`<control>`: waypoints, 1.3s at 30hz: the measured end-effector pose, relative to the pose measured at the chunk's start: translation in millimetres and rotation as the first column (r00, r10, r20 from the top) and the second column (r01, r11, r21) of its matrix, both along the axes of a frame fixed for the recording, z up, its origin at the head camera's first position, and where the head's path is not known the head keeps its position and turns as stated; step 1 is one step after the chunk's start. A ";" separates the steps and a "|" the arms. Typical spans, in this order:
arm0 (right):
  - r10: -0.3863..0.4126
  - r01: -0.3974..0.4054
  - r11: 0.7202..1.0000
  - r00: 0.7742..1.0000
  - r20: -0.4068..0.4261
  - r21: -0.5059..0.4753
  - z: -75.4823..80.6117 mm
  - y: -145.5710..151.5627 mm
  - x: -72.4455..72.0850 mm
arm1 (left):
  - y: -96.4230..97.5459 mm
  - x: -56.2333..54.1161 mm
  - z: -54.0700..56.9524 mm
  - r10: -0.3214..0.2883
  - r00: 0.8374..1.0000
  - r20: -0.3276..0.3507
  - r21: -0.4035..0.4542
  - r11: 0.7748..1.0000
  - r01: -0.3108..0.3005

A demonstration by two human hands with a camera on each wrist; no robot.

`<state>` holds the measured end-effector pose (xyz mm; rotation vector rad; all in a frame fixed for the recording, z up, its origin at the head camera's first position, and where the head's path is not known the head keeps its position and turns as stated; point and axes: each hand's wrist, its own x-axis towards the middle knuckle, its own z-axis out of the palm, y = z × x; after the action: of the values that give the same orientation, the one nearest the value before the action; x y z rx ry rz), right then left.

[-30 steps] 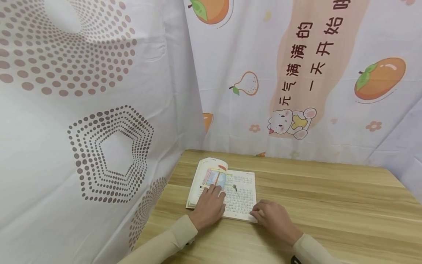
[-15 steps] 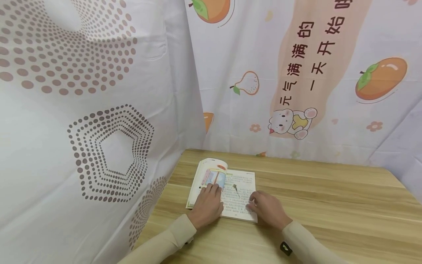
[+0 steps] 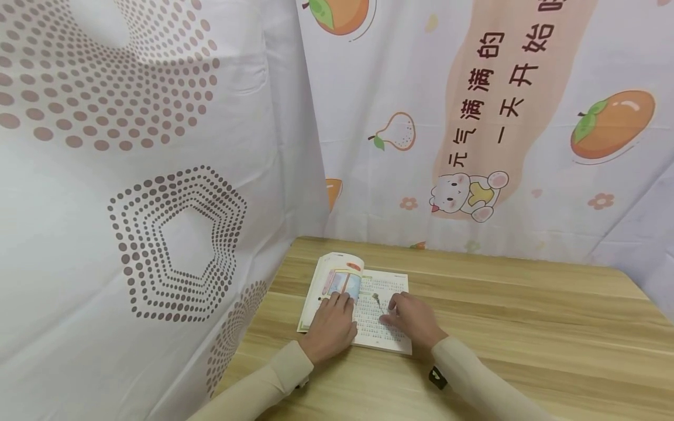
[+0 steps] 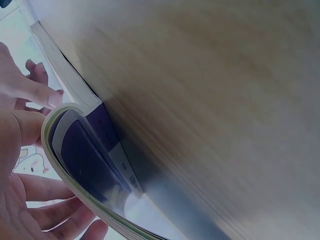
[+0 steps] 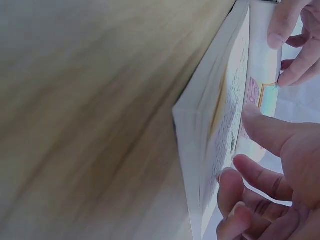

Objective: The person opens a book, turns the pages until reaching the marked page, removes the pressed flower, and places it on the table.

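An open book (image 3: pixel 387 283) lies on the wooden table. Its left-hand pages bulge upward and carry a coloured picture. My left hand (image 3: pixel 329 327) rests on those pages, fingers extended across them; in the left wrist view the curved pages (image 4: pixel 65 172) lie against its fingers. On the right-hand page is a small dried flower (image 3: pixel 375 297) with a thin stem. My right hand (image 3: pixel 416 320) hovers over that page, fingertips close to the stem. From the right wrist view, its thumb and loosely bent fingers stand apart with nothing held between them.
The wooden table (image 3: pixel 516 316) extends to the right of the book. A white curtain with dotted patterns (image 3: pixel 184 245) hangs along the left. Behind the table hangs another cloth with fruit prints and lettering (image 3: pixel 368 193).
My right hand has moved from the book's lower right corner leftward and up across the page to the dried flower. The left hand has shifted slightly left and stays on the pages.
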<state>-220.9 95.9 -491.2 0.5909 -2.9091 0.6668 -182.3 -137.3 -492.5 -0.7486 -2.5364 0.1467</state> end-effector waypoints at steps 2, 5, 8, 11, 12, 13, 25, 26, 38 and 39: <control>-0.004 0.004 1.000 1.000 -0.001 0.001 -1.4 -2.4 -2.4 | 0.1 0.5 0.0 0.005 1.000 0.017 -0.001 1.000 -0.005; -0.018 0.018 1.000 1.000 0.004 0.015 -4.5 -5.5 -5.9 | 0.3 1.4 0.4 0.010 0.999 0.034 -0.003 1.000 -0.010; -0.026 0.026 0.999 1.000 0.008 0.028 -6.3 -8.6 -8.0 | 0.6 1.9 0.8 0.007 0.999 0.032 -0.008 1.000 -0.007; -0.028 0.027 0.999 1.000 0.014 0.045 -7.1 -11.2 -9.2 | 0.8 1.7 1.3 0.001 1.000 0.021 -0.020 1.000 -0.001; -0.027 0.027 0.999 0.999 0.020 0.046 -7.2 -11.9 -9.5 | 0.9 1.2 0.9 -0.002 1.000 0.015 -0.025 1.000 0.002; -0.028 0.026 0.999 0.999 0.029 0.043 -7.1 -12.4 -10.1 | 0.9 0.8 0.7 -0.004 1.000 0.010 -0.030 1.000 0.004; 0.001 0.004 1.000 0.982 0.189 -0.026 2.6 -9.3 -20.7 | -0.6 -2.8 0.0 -0.021 1.000 -0.018 -0.045 0.999 0.020; 0.011 -0.006 1.000 0.981 0.192 -0.027 4.1 -9.2 -20.9 | -0.6 -3.1 0.0 -0.021 1.000 -0.017 -0.047 0.999 0.020; 0.035 -0.025 0.995 0.994 0.105 -0.097 2.4 -6.1 -20.3 | -2.1 -2.6 1.8 -0.014 1.000 0.011 -0.056 0.998 0.015; 0.037 -0.027 0.994 0.996 0.087 -0.110 3.1 -5.6 -19.8 | -2.3 -2.8 1.8 -0.013 1.000 0.013 -0.057 0.998 0.014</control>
<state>-240.7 90.4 -488.1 0.6112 -2.9266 0.8710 -185.1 -139.6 -490.8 -0.7907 -2.5484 0.2107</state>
